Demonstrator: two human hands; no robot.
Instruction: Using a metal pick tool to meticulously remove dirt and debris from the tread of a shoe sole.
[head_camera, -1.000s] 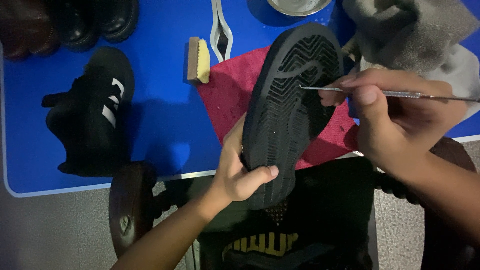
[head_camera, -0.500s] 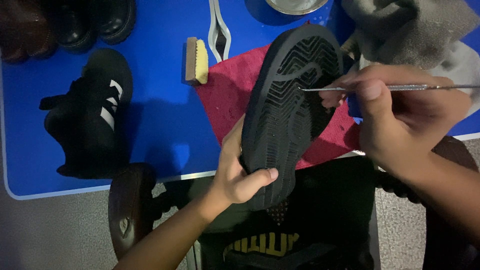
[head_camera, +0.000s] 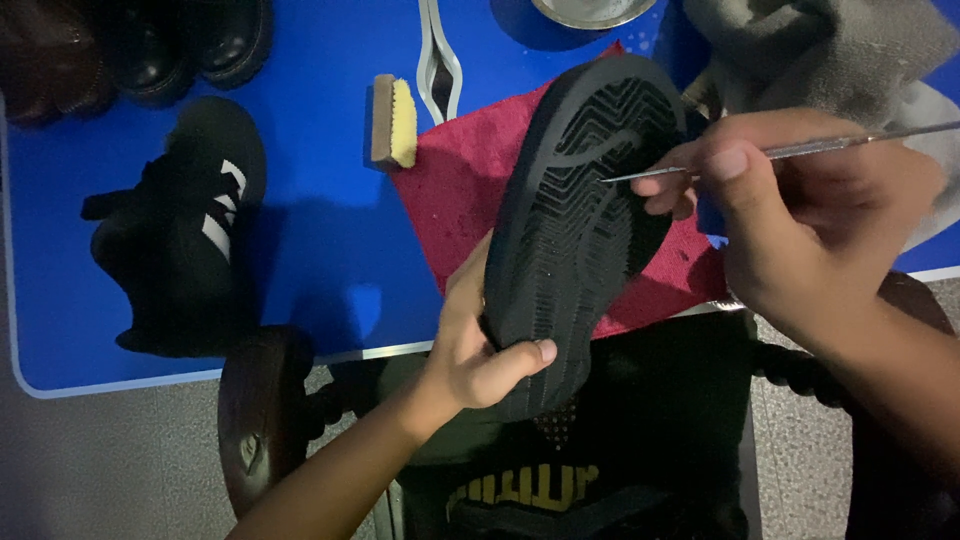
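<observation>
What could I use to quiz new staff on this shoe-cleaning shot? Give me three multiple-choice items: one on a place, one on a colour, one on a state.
1. Where does the small brush lie?
A. on the blue table, left of the red cloth
B. on the floor
C. inside the shoe

2. What colour is the cloth under the held shoe?
A. white
B. red
C. green

3. How is the held shoe turned?
A. sole down
B. on its side, sole hidden
C. sole up, toward the camera

Answers: 1 A, it lies on the table beside the cloth's edge. 2 B, the cloth is dark red. 3 C, the tread shows while the left hand grips the heel end and the right hand holds a thin metal pick to it.
</observation>
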